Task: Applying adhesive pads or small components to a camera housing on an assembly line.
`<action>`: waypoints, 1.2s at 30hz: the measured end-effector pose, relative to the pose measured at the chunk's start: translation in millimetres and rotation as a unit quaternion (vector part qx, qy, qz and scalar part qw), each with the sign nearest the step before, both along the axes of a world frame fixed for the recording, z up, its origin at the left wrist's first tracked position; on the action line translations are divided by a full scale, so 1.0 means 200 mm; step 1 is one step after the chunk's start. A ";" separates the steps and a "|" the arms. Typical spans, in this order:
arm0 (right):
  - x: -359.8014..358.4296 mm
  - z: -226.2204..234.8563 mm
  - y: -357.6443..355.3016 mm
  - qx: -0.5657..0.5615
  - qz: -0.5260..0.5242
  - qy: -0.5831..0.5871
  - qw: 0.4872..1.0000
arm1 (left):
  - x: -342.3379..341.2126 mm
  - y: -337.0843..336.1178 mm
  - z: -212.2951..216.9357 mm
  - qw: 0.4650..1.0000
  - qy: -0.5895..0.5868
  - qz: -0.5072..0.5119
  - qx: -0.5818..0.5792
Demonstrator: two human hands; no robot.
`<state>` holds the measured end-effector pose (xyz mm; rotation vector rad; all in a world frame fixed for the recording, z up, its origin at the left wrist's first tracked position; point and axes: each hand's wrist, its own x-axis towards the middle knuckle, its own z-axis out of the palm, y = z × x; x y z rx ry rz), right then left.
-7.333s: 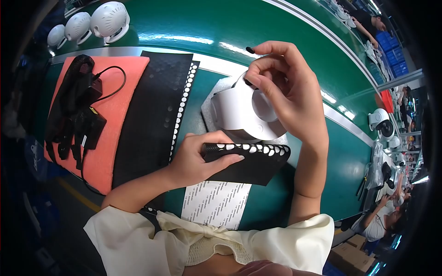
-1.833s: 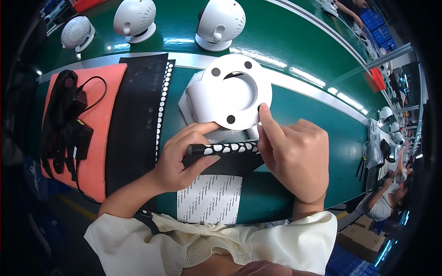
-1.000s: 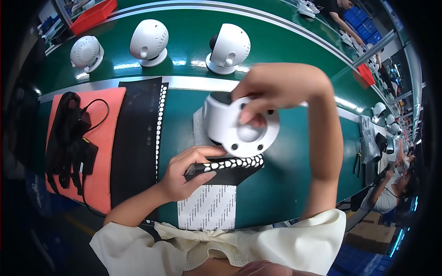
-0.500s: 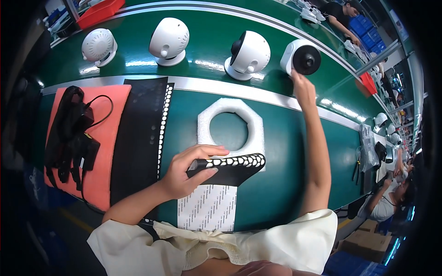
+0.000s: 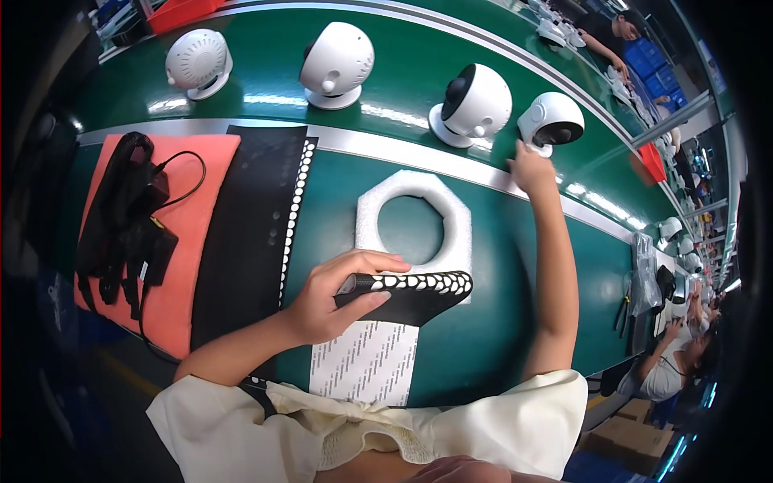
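Running beyond the far edge of the surface [image 5: 499,346], the green belt [image 5: 403,72] carries the white camera [image 5: 541,113], near the belt's near edge and toward its right, with three other white cameras [image 5: 342,60] left of it. Toward the surface's left edge lie an orange foam pad [image 5: 216,169] and a flat black sheet [image 5: 241,233]; the white foam ring [image 5: 372,217] lies near the middle. At the front edge is a printed white sheet [image 5: 362,362].

Good handling of the camera would likely mean keeping its base flat, steadying it low rather than by the black front, easing the fingers off without a tug, and leaving clearance from its neighbour.

The right arm reaches nearly straight across the far edge, the right hand [image 5: 532,167] bent in low with fingers gathered at the camera's base; I cannot tell whether they grip or only touch. The left arm is bent, its forearm slanting in from the front left corner. The left hand [image 5: 330,298] is closed on the folded black sheet [image 5: 398,307], thumb below, fingers above, the white-spotted fold up.
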<state>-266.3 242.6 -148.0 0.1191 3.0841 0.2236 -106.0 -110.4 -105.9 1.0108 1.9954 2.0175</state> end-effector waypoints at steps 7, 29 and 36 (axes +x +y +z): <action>-0.01 -0.06 -0.35 -0.050 0.203 0.109 0.972 | 0.02 0.01 0.03 1.000 0.019 -0.008 0.006; 0.70 0.37 -0.59 -0.911 0.068 -0.205 0.350 | 0.11 -0.08 0.12 0.982 -0.138 0.086 0.092; 0.69 0.47 -0.56 -0.616 0.057 -0.065 0.783 | 0.09 -0.06 0.12 0.981 -0.121 0.136 0.073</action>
